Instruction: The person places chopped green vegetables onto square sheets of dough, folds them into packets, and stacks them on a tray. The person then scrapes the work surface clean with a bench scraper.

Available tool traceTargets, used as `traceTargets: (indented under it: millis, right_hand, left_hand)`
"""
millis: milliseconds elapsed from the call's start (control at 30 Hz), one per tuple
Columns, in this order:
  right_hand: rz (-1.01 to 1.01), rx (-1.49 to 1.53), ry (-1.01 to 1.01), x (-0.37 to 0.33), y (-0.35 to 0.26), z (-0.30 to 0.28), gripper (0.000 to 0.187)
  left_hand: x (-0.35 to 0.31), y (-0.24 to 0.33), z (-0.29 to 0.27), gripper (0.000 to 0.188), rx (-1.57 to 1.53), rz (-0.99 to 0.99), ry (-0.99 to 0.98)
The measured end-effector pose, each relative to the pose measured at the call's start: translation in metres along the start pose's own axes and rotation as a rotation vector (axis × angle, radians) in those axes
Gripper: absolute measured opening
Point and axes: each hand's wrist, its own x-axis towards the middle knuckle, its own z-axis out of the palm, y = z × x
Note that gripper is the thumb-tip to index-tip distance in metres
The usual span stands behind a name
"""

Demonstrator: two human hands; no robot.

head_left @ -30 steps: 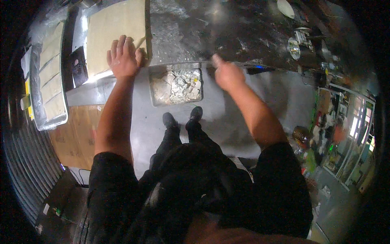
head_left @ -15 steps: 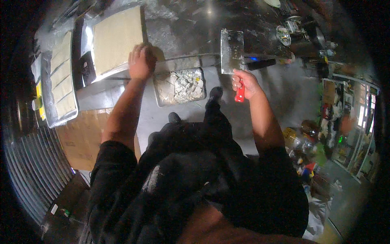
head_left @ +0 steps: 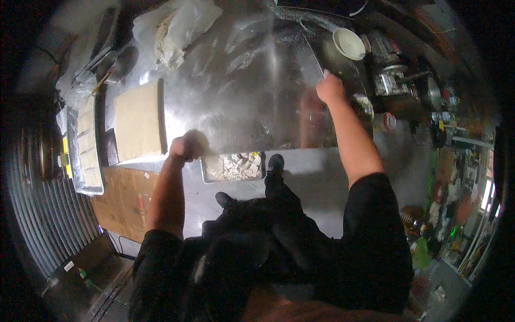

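My right hand point(head_left: 331, 88) is closed round the handle of a cleaver, reaching over the right side of the metal worktable point(head_left: 252, 102). The cleaver's blade point(head_left: 314, 52) is seen nearly edge-on, a thin line pointing away from me; my fist hides the handle. My left hand point(head_left: 185, 147) is curled into a fist at the table's near edge, slightly blurred, with nothing visible in it. To its left, apart from it, lies a thick pale slab that looks like dough point(head_left: 139, 122). A tray point(head_left: 96, 189) farther left holds several pale strips.
Under the near edge stands a bin point(head_left: 206, 181) with pale scraps. A clear plastic bag point(head_left: 196, 21) lies at the back left, a white bowl point(head_left: 348, 44) at the back right, near metal equipment point(head_left: 389, 80). A cardboard box point(head_left: 123, 196) stands below the slab.
My left hand has left the slab's edge and moved nearer to me, curling up. My right hand has moved forward over the table with the cleaver, whose blade has turned edge-on. The view has shifted.
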Motion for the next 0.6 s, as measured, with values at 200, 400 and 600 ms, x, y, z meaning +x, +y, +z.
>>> traceTargets:
  millis: [200,400,600]
  right_hand:
    - [-0.005,-0.156,-0.072,0.131,-0.043,-0.013,0.039]
    - [-0.122,-0.170,-0.213,0.107,-0.092,-0.004,0.051]
    - [-0.401,-0.200,-0.572,-0.004,-0.111,0.003,0.057]
  left_hand:
    - [0.001,0.017,0.000,0.033,-0.300,-0.269,-0.028]
    - [0.007,0.007,-0.006,0.039,-0.335,-0.130,-0.136]
    - [0.011,-0.005,0.000,0.053,-0.293,-0.124,0.003]
